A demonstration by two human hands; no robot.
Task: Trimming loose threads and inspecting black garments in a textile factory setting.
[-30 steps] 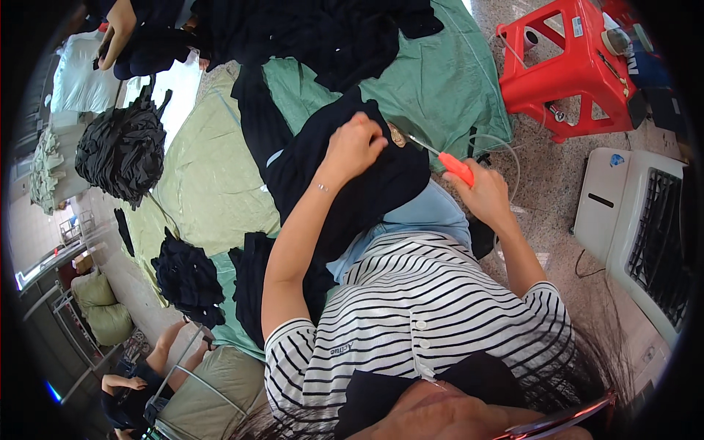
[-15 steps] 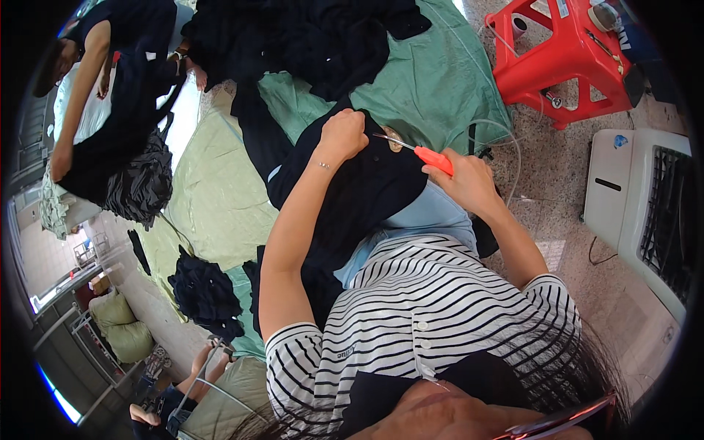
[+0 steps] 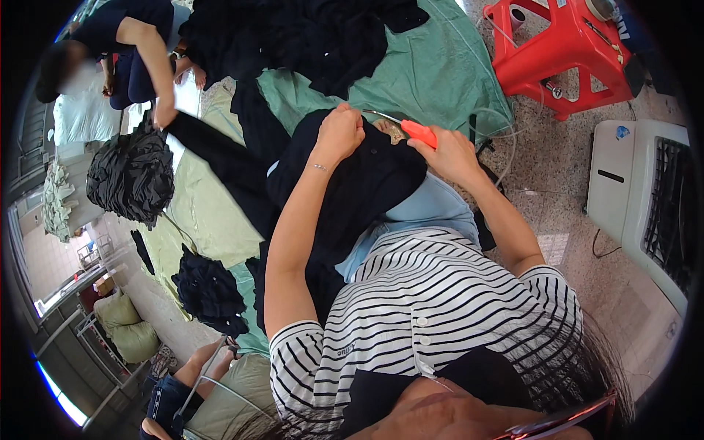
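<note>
A dark navy garment [image 3: 352, 198] lies across my lap. My left hand [image 3: 341, 136] is closed in a pinch on its upper edge, the fingertips pressed into the cloth. My right hand [image 3: 449, 155] is wrapped round the red-orange handle of a slim, pointed metal tool [image 3: 419, 133]. Its thin blade points left, with the tip just right of my left fingertips; whether it touches the cloth I cannot tell. Below the blade a gold patterned patch [image 3: 391, 130] shows beside the garment, partly covered.
More dark clothes [image 3: 293, 40] are heaped on a green sheet [image 3: 433, 70] ahead. At far left a person's hand [image 3: 165, 116] is on a long dark cloth, near a dark bundle [image 3: 132, 176]. A red stool [image 3: 568, 62] and a white appliance [image 3: 612, 198] stand at right.
The tool has shifted up and left with my right hand, its tip now nearer my left hand. The other person's arm moved right, and a dark cloth now stretches toward my lap.
</note>
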